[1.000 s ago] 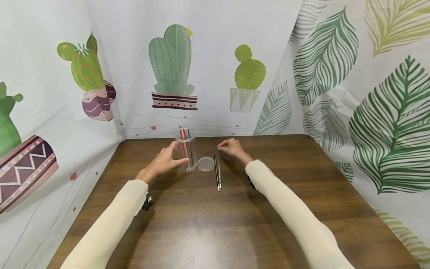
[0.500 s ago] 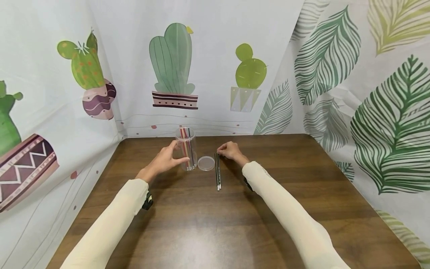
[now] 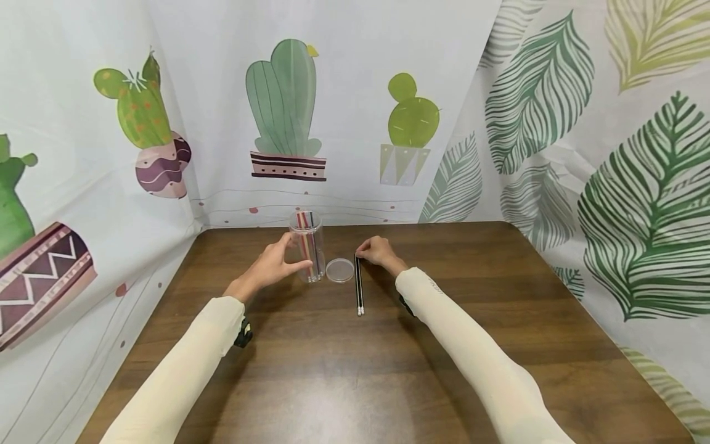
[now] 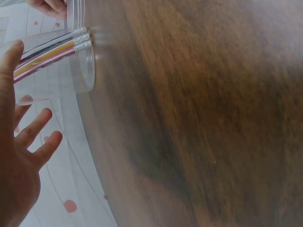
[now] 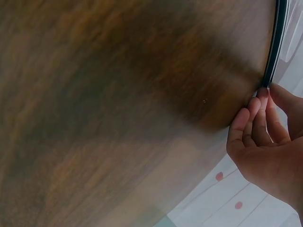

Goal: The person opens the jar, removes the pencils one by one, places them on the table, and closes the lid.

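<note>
A clear cylindrical jar [image 3: 314, 253] stands upright on the table, with several coloured pencils [image 4: 57, 52] inside, their metal-banded ends at its bottom. My left hand [image 3: 272, 263] holds the jar lightly from the left, thumb in front and index finger behind; the other fingers [image 4: 47, 144] spread away from it. Right of the jar lies a round clear lid [image 3: 340, 270]. Two dark pencils [image 3: 359, 287] with white eraser ends lie side by side past the lid, erasers toward me. My right hand [image 3: 378, 251] pinches their far ends between thumb and fingertips, hiding the tips.
The brown wooden table [image 3: 333, 357] ends at a back edge just behind the jar and my right hand. A white cloth [image 3: 355, 123] printed with cacti and leaves hangs behind and along both sides.
My right hand has moved slightly left and toward me. The two dark pencils, first a little apart and uneven, now lie together with eraser ends level. My left hand and the jar stayed put.
</note>
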`<state>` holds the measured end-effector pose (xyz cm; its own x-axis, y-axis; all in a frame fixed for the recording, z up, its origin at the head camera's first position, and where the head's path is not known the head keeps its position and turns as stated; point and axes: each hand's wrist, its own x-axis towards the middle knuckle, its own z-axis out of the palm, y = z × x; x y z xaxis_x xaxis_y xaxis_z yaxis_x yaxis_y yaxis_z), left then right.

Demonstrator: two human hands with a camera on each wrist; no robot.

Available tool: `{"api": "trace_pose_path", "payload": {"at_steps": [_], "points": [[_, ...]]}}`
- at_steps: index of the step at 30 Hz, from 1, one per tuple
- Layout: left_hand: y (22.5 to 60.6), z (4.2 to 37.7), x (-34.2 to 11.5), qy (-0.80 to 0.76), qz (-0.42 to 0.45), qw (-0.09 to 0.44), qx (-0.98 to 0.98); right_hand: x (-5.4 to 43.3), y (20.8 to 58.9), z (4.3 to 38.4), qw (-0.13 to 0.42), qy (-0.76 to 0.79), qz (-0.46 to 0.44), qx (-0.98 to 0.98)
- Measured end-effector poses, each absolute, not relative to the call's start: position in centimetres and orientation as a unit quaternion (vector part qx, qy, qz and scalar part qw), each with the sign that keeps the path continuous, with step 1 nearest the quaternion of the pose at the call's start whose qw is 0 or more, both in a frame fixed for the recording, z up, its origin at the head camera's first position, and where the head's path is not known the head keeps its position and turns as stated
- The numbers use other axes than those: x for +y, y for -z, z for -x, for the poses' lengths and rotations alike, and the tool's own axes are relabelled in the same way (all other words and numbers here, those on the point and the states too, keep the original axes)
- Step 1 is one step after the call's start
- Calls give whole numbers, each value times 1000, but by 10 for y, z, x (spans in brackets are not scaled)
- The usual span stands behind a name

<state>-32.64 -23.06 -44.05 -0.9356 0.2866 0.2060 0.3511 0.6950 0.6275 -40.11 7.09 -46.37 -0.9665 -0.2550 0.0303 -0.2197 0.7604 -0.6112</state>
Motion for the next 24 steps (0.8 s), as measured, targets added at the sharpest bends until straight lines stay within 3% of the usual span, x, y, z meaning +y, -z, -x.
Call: {"api": "trace_pose_path", "payload": {"at_steps": [24], "points": [[442,328,-231,355,183,51,-915,77,463,398,20,326,160,931]]}}
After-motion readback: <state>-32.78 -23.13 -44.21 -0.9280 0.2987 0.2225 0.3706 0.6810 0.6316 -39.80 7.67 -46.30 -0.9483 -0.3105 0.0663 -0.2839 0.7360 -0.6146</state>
